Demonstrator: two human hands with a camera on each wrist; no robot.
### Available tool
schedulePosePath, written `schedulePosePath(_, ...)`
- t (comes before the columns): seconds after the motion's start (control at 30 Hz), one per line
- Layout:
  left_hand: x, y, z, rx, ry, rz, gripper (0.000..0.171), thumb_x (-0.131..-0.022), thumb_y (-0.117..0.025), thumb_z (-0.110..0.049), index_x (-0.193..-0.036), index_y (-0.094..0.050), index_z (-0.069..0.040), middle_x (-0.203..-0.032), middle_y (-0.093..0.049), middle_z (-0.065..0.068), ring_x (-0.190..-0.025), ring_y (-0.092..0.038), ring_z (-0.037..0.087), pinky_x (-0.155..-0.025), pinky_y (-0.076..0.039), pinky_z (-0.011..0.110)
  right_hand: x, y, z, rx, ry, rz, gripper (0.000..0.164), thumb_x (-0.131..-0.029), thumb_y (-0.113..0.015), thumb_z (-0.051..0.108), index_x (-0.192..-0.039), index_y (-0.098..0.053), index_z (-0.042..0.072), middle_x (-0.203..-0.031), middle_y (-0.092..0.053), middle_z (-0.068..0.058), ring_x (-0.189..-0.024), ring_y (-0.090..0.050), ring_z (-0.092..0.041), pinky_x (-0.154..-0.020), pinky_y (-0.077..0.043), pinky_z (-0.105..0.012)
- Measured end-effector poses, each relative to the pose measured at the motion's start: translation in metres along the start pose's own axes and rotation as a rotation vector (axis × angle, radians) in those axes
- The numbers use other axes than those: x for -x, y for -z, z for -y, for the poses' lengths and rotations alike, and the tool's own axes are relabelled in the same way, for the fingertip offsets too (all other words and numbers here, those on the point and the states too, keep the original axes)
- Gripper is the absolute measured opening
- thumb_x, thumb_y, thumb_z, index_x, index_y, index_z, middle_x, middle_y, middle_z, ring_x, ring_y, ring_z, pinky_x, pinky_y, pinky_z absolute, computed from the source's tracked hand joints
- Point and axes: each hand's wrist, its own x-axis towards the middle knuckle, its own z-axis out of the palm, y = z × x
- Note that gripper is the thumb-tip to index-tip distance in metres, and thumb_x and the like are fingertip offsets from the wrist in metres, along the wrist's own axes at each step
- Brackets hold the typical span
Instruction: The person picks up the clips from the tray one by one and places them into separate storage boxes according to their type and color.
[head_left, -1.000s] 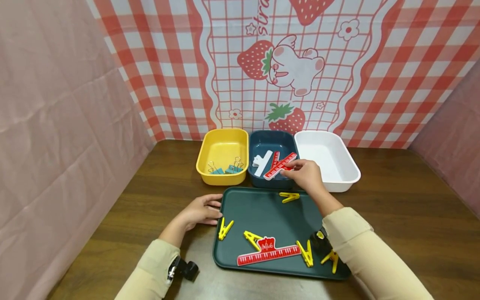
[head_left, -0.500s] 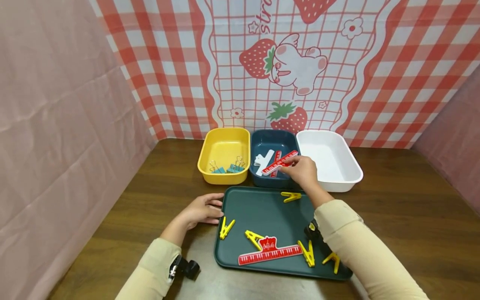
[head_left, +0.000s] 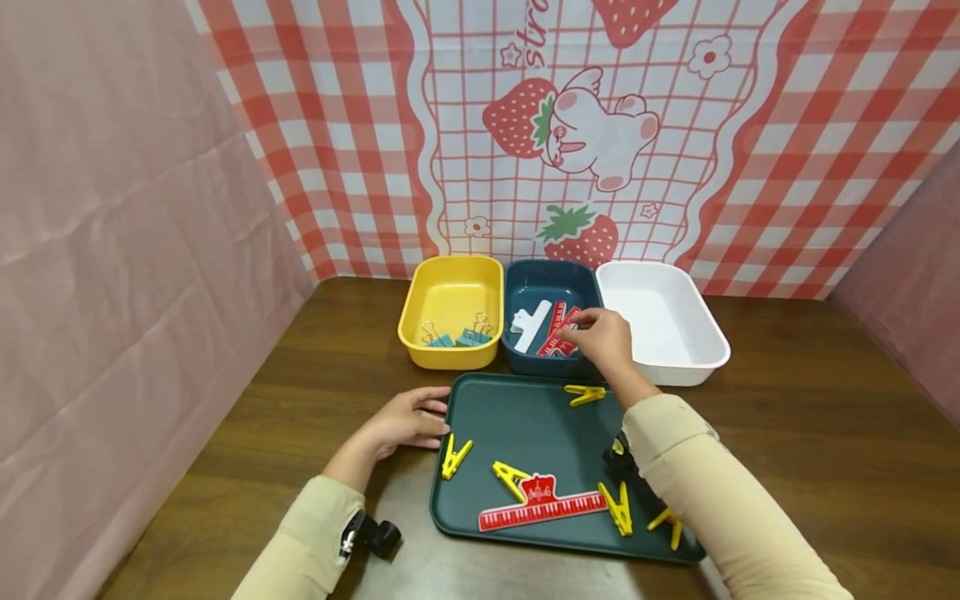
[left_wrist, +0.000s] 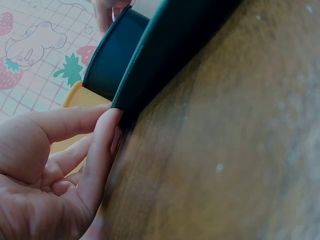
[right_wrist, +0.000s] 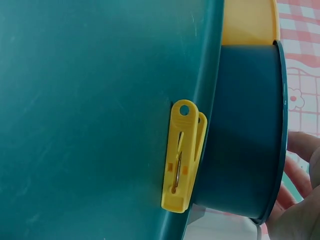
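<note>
In the head view my right hand hovers over the dark blue bin, its thumb and fingers slightly apart. Just under the fingertips, a red piano-pattern clip lies slantwise in the bin across another red clip. Beside them is a white clip. The right wrist view shows these fingers above the rim, with the bin's inside hidden. My left hand pinches the left rim of the dark green tray between thumb and finger, as the left wrist view shows. Another red piano-pattern clip lies on the tray.
Several yellow clothespins are spread over the tray, one along its far edge. Left of the blue bin stands a yellow bin with teal binder clips. A white bin is on the right. A checked cloth hangs behind.
The red clip in my right hand has come down into the blue bin and turned steeper; the fingers have let it go. My left hand stays at the tray's rim.
</note>
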Motion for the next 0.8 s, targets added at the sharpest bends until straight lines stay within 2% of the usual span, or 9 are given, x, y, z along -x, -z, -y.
schedulePosePath(0.3,0.001,-0.002,-0.001,-0.006,0.004,-0.008,0.061,-0.082,-0.061,0.01,-0.138,-0.041,-0.001,-0.119,-0.049,0.02,-0.079,-0.061,0.02,-0.07,-0.057,0.036,0.003,0.006,-0.002,-0.037,0.011,-0.007,0.031,-0.08,-0.074,0.02,-0.102,-0.069,-0.002,-0.098,-0.065,-0.018,-0.09,-0.057,-0.031,-0.073,-0.051,-0.041)
schedulePosePath(0.57,0.0,-0.001,-0.001,-0.011,0.002,-0.002,0.062,-0.082,-0.062,0.01,-0.139,-0.04,-0.001,-0.119,-0.049,0.02,-0.08,-0.061,0.019,-0.069,-0.057,0.036,0.009,0.009,-0.004,-0.1,-0.009,0.033,0.039,-0.083,-0.072,0.022,-0.112,-0.064,-0.002,-0.107,-0.063,-0.019,-0.098,-0.056,-0.031,-0.08,-0.051,-0.042)
schedulePosePath(0.8,0.0,-0.001,0.0,-0.013,0.006,-0.008,0.061,-0.082,-0.062,0.01,-0.138,-0.041,-0.001,-0.118,-0.049,0.02,-0.08,-0.061,0.019,-0.069,-0.057,0.036,0.016,0.01,-0.004,-0.122,0.0,0.04,0.039,-0.084,-0.071,0.024,-0.113,-0.064,-0.002,-0.106,-0.063,-0.019,-0.096,-0.056,-0.031,-0.08,-0.051,-0.043)
